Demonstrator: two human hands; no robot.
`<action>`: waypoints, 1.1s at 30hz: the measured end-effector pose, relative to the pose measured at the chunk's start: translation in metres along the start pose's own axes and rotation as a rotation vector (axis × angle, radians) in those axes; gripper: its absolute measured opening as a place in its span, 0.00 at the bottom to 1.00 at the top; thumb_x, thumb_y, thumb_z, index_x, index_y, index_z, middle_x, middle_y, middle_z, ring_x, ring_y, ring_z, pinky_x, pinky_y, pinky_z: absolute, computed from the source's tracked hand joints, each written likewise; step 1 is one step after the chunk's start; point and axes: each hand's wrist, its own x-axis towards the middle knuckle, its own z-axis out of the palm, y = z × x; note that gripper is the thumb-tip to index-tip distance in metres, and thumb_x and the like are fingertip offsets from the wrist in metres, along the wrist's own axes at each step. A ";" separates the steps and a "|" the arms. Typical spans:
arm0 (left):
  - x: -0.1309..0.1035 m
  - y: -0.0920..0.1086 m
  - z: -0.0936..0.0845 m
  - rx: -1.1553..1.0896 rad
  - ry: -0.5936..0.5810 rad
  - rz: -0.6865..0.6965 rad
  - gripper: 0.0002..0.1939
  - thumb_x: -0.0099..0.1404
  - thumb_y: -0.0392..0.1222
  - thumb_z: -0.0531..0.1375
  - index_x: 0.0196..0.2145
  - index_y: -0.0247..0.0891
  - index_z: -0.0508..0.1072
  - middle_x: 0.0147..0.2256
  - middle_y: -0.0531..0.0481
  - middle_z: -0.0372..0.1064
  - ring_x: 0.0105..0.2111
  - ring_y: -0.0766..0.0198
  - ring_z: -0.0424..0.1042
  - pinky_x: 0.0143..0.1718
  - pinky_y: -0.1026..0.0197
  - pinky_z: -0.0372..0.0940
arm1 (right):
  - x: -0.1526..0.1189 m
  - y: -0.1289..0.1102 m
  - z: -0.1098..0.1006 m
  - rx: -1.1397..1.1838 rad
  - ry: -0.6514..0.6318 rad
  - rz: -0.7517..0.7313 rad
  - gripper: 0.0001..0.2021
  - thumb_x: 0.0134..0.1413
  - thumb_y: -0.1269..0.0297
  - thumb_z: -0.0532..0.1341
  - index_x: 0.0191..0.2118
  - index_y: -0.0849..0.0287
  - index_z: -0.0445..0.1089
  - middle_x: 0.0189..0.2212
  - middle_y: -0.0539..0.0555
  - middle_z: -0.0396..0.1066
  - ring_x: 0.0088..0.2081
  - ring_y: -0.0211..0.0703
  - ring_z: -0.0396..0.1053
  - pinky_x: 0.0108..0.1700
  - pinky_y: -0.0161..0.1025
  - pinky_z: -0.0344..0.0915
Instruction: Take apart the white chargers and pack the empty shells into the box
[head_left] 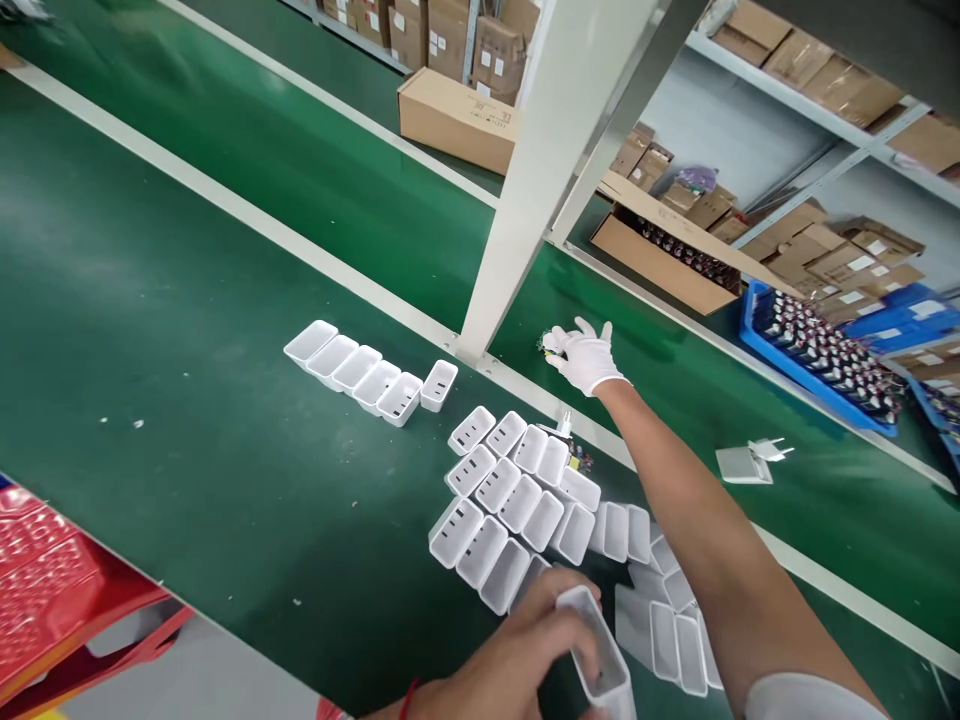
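Observation:
My left hand, bare and with a red string at the wrist, grips a white plastic casing at the bottom centre. My right hand wears a white glove and reaches over the green belt. Its thumb and index finger pinch a small circuit board, partly covered by the glove; the other fingers are spread. Rows of open white casings stand between the hands, some hidden behind my right forearm. Beside them lie a white plug piece and a small board with coloured parts.
A short line of white casings stands to the left. On the belt at right lies a white charger with plug pins. A metal post rises behind the casings. Farther back are a blue crate, cardboard boxes and shelves. A red stool is lower left.

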 end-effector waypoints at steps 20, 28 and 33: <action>0.062 0.014 0.066 0.198 0.081 0.057 0.21 0.49 0.46 0.75 0.38 0.38 0.74 0.36 0.47 0.72 0.36 0.58 0.73 0.40 0.55 0.70 | -0.405 0.042 -0.081 0.629 0.514 -0.187 0.35 0.46 0.54 0.73 0.61 0.42 0.65 0.47 0.55 0.73 0.55 0.58 0.68 0.56 0.59 0.66; 0.071 0.004 0.117 0.063 -0.114 -0.109 0.22 0.58 0.38 0.66 0.48 0.40 0.63 0.40 0.47 0.72 0.38 0.58 0.74 0.38 0.57 0.72 | -0.453 0.063 -0.051 0.734 0.580 0.029 0.33 0.45 0.52 0.73 0.59 0.44 0.66 0.48 0.56 0.73 0.53 0.58 0.69 0.61 0.65 0.58; 0.078 0.004 0.113 0.322 -0.374 0.051 0.33 0.64 0.36 0.62 0.63 0.42 0.55 0.57 0.39 0.63 0.57 0.49 0.65 0.55 0.47 0.66 | -0.457 0.062 -0.062 0.453 0.645 -0.059 0.35 0.43 0.57 0.74 0.59 0.46 0.65 0.40 0.56 0.73 0.47 0.58 0.72 0.55 0.63 0.64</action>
